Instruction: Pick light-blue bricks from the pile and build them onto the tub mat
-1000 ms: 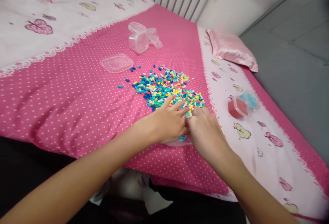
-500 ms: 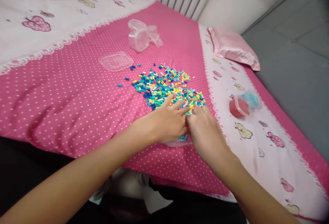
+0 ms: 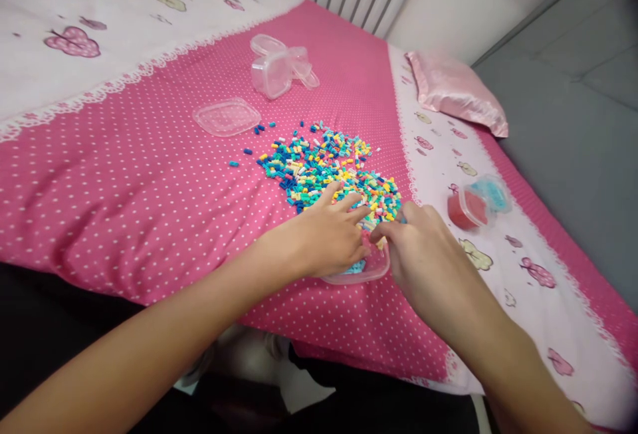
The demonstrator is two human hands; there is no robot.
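A heap of small coloured beads (image 3: 326,163) lies on the pink dotted bedspread (image 3: 149,175). My left hand (image 3: 323,234) rests over a clear plastic tub (image 3: 371,268) at the near edge of the heap, its fingers stretched toward the beads. My right hand (image 3: 423,254) is just right of the tub, thumb and forefinger pinched together above its rim. What they pinch is too small to make out. Some blue beads show inside the tub under my left hand.
A clear lid (image 3: 226,117) lies left of the heap. Empty clear tubs (image 3: 279,70) stand farther back. A tub of red beads and one of blue beads (image 3: 476,203) sit at the right. A pink pillow (image 3: 456,92) and a grey sofa (image 3: 573,102) lie beyond.
My right hand has drawn back to the right, off the heap, and uncovered the clear tub's right side. My left hand has stayed in place.
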